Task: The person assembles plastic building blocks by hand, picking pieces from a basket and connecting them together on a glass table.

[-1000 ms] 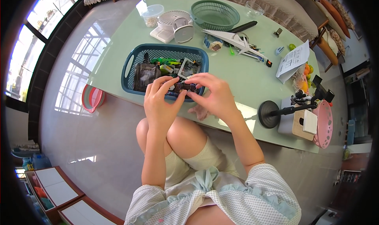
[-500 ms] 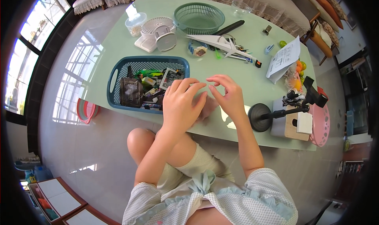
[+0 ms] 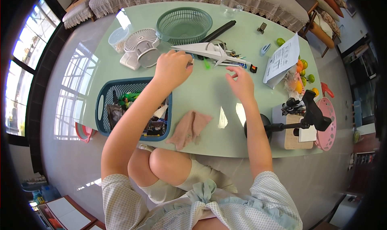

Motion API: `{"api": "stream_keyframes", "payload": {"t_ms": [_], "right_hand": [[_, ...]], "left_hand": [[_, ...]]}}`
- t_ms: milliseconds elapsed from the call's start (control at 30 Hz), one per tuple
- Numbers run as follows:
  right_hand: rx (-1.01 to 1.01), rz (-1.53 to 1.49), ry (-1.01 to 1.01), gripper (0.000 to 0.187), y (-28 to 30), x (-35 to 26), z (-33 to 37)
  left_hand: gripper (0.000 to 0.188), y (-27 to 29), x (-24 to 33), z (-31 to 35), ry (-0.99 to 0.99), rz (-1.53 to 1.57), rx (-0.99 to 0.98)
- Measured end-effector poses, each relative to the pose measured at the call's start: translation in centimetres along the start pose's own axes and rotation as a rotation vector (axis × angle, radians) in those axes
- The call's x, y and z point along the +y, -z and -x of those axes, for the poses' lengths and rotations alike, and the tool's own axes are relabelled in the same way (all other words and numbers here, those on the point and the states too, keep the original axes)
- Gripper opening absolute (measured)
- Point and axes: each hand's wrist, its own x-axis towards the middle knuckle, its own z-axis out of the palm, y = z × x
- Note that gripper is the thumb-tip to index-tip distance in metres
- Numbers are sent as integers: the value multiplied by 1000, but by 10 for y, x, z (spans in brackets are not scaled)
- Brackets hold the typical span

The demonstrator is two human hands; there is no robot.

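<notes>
My left hand (image 3: 171, 70) reaches over the table, its fingers curled down on a small watch-like thing (image 3: 189, 63) with a blue strap, mostly hidden by the hand. Just beyond it lies a white folded paper plane (image 3: 195, 49) among pens and small tools. My right hand (image 3: 242, 84) hovers at the near side of these, fingers loosely bent and apart, holding nothing. Under my left forearm stands a blue basket (image 3: 169, 109) full of mixed small things. A crumpled pink cloth (image 3: 189, 127) lies to the right of the basket.
A white fan (image 3: 141, 42), a clear tub (image 3: 119, 38) and a green basket (image 3: 185, 26) stand at the far left. On the right are a propped paper sheet (image 3: 282, 60), fruit (image 3: 304, 64), a black stand (image 3: 288, 126) and a pink basket (image 3: 325, 125).
Both hands have moved away from above the pink cloth. My left hand went forward and left onto the watch-like thing; my right hand shifted slightly right. The cloth now shows fully.
</notes>
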Motion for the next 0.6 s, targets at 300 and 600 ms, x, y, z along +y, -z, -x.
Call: {"api": "stream_keyframes", "payload": {"t_ms": [300,600], "right_hand": [[2,59,-88,28,-18,22,-64],[-8,219,-137,23,-30,26,-82]], "left_hand": [[29,-57,-39,-74,-16,-232,-123],[20,-82,-47,-99,100,-293,-258]]}}
